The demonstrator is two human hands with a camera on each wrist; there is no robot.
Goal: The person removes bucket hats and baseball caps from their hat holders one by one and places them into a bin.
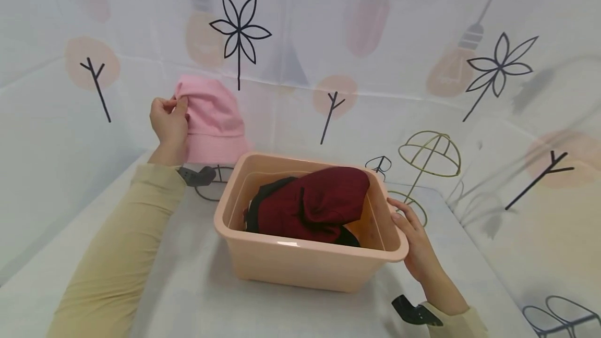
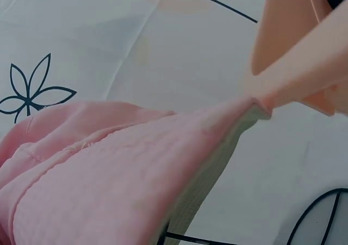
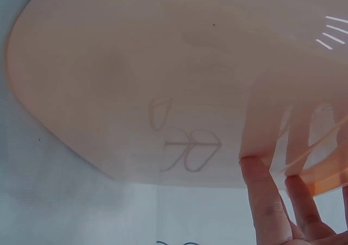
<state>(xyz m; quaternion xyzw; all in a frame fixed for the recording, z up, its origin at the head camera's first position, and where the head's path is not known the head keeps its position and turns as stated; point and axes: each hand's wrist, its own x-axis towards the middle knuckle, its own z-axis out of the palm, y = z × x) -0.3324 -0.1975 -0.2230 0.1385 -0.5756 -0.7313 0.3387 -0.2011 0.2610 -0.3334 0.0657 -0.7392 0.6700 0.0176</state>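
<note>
My left hand (image 1: 171, 121) pinches the crown of a pink bucket hat (image 1: 213, 113) between thumb and fingers, left of and behind a peach plastic basin (image 1: 300, 267). The hat hangs with its brim downward, its edge close to the basin's back left corner. In the left wrist view the stitched brim of the hat (image 2: 119, 174) shows a pale underside. My right hand (image 1: 415, 236) holds the basin's right rim; in the right wrist view its fingertips touch the outer wall (image 3: 109, 93). A dark red cloth item (image 1: 319, 197) lies inside the basin, over darker fabric (image 1: 269, 189).
The basin stands on a table with a white cloth (image 1: 281, 314). Behind it hangs a white curtain (image 1: 291, 30) printed with flowers, twigs and light bulbs. Black straps (image 1: 415, 312) sit at both wrists.
</note>
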